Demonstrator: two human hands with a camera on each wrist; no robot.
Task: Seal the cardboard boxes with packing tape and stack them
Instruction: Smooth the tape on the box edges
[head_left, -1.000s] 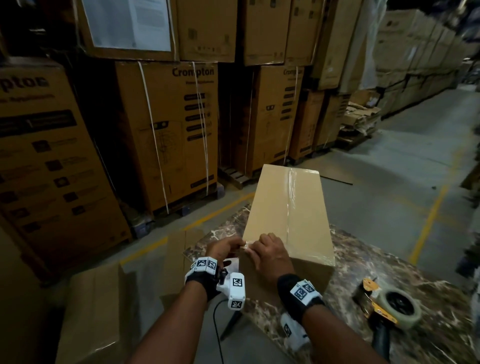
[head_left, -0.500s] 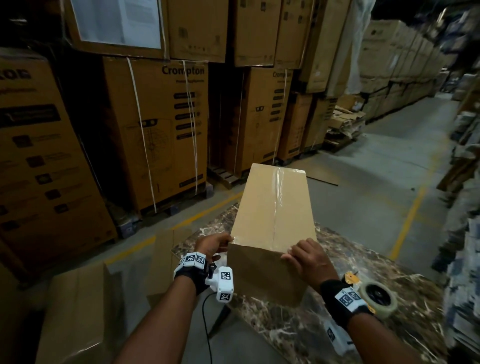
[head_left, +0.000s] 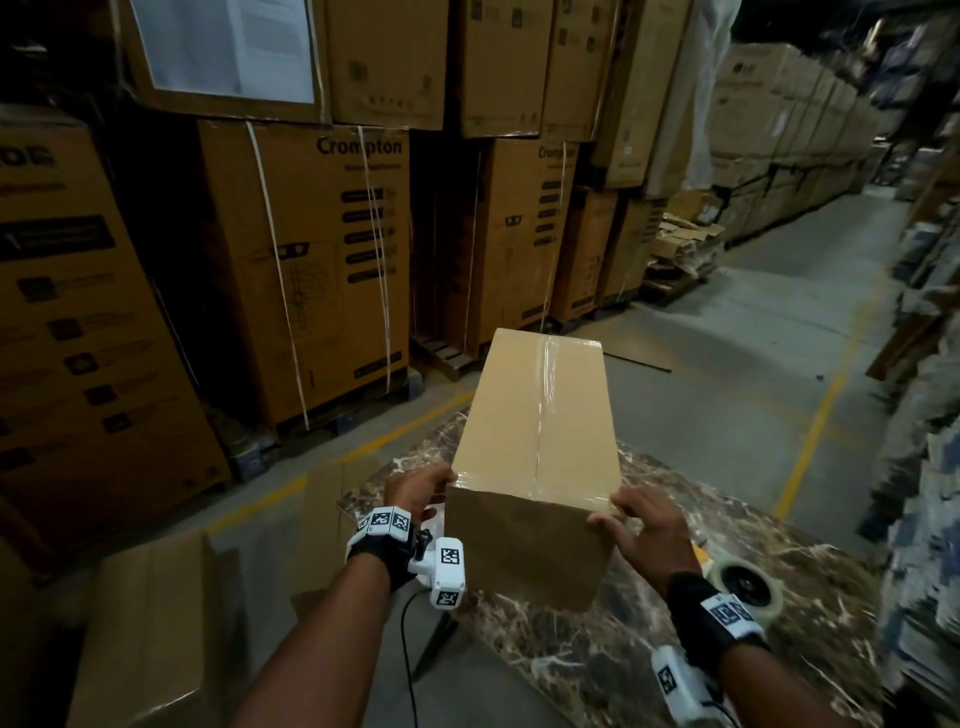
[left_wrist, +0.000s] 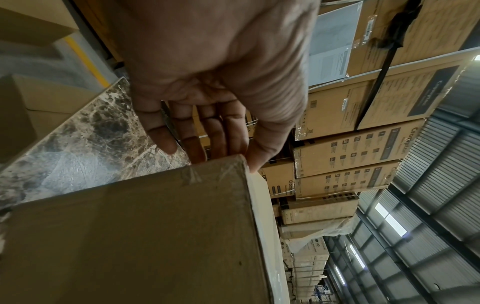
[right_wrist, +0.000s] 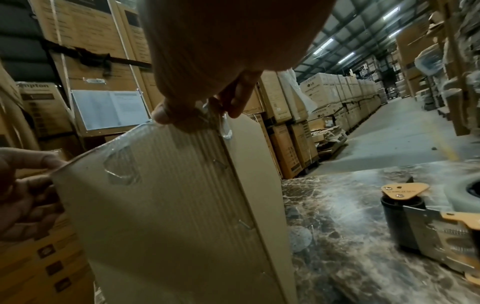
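Note:
A plain brown cardboard box (head_left: 535, 415) lies lengthwise on the marble table (head_left: 675, 649), with clear tape (head_left: 543, 395) along its top seam and over the near edge. My left hand (head_left: 431, 483) grips the near left top corner, thumb on top and fingers down the side (left_wrist: 221, 156). At the near right top corner my right hand (head_left: 618, 512) pinches the taped edge (right_wrist: 197, 117). The tape dispenser (head_left: 748, 584) rests on the table just right of my right wrist, and nothing holds it (right_wrist: 428, 226).
Tall stacks of printed cartons (head_left: 311, 260) stand behind the table and to the left. A brown box (head_left: 150, 623) sits on the floor at lower left. A concrete aisle with a yellow line (head_left: 821, 415) runs off to the right, past shelving (head_left: 924, 364).
Both hands slid apart from the middle of the near top edge out to its two corners. The box's near end has come closer to me.

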